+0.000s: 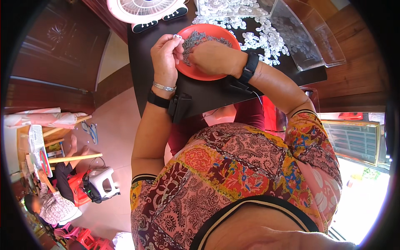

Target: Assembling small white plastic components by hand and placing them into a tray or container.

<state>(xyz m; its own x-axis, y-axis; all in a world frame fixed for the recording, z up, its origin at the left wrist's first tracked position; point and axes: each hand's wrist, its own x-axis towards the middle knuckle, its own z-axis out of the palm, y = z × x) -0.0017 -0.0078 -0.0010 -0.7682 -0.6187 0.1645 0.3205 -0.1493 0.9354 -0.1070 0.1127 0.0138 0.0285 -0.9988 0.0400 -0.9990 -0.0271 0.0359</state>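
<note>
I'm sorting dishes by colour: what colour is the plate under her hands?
The plate is plain orange-red, seen best in the head view.

Plate [200, 71] red-orange, holding dark grey bits [196, 39]. Table [208, 93] black, scattered with white rings [266, 39]. Fan [146, 10] white. Wristbands [249, 68] black, bracelet [163, 87] silver. Dress [233, 166] pink-orange paisley/floral, black trim. Floor [112, 137] pale pink.
</note>
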